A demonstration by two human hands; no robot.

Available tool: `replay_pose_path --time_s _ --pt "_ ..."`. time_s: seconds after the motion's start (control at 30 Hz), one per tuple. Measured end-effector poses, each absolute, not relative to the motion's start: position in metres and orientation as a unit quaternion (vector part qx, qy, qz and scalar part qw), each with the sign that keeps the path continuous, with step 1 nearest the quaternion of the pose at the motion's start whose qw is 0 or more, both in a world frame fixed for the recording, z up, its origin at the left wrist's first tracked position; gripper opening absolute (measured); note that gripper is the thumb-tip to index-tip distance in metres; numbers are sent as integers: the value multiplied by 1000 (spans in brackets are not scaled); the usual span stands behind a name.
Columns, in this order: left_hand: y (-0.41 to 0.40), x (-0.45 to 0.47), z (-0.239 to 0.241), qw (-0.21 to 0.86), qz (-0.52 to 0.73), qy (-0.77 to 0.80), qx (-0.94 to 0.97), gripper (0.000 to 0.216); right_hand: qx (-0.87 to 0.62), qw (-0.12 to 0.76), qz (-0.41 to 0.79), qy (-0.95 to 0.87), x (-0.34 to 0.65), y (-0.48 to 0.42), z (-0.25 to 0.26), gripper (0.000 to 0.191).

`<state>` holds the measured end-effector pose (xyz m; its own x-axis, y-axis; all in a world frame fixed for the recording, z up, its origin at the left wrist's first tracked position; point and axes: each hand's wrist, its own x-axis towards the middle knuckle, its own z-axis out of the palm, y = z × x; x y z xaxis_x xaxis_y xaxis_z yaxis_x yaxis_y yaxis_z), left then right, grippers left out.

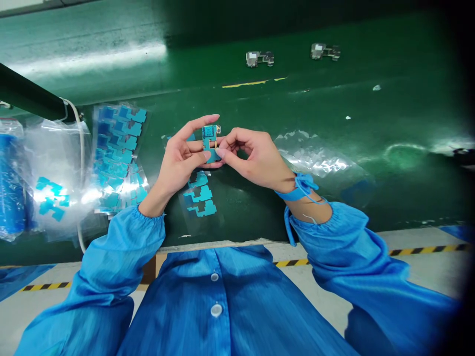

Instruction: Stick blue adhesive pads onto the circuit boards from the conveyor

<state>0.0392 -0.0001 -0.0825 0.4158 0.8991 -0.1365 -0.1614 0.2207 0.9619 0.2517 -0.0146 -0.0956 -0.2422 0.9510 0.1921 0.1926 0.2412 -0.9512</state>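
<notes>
My left hand (181,158) holds a small blue circuit board (209,138) upright between thumb and fingers, with the index finger stretched over its top. My right hand (252,158) is curled and pinches the board's right lower edge with thumb and fingertips. Both hands hover above the green conveyor belt (260,99). Right below them lies a clear sheet with blue stickers (201,195). A blue wrist strap (302,187) with a coiled cord circles my right wrist.
Sheets of blue stickers (118,153) lie to the left, beside clear plastic bags (55,178) and a blue roll (9,188). An empty clear bag (319,158) lies right of my hands. Two metal-shielded boards (260,58) (325,51) sit farther along the belt.
</notes>
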Motion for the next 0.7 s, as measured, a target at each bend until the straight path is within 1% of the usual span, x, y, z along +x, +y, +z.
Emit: replay_pose_path --time_s 0.17,0.27,0.4,0.47,0.57,0.7 --pt "-4 41 -78 671 396 401 481 87 -421 449 421 -666 252 -15 -93 19" --pt "-4 42 -78 669 407 396 480 83 -429 461 403 -664 252 -14 -93 19" --pt "-5 43 -76 650 433 390 487 79 -449 519 410 -601 253 -10 -96 27" --pt "-5 43 -75 646 440 387 488 81 -439 510 437 -597 253 -10 -97 33" --pt "-6 42 -76 650 441 382 486 80 -413 460 467 -632 251 -10 -98 42" --pt "-7 43 -79 654 439 388 478 81 -413 455 434 -659 250 -11 -98 46"
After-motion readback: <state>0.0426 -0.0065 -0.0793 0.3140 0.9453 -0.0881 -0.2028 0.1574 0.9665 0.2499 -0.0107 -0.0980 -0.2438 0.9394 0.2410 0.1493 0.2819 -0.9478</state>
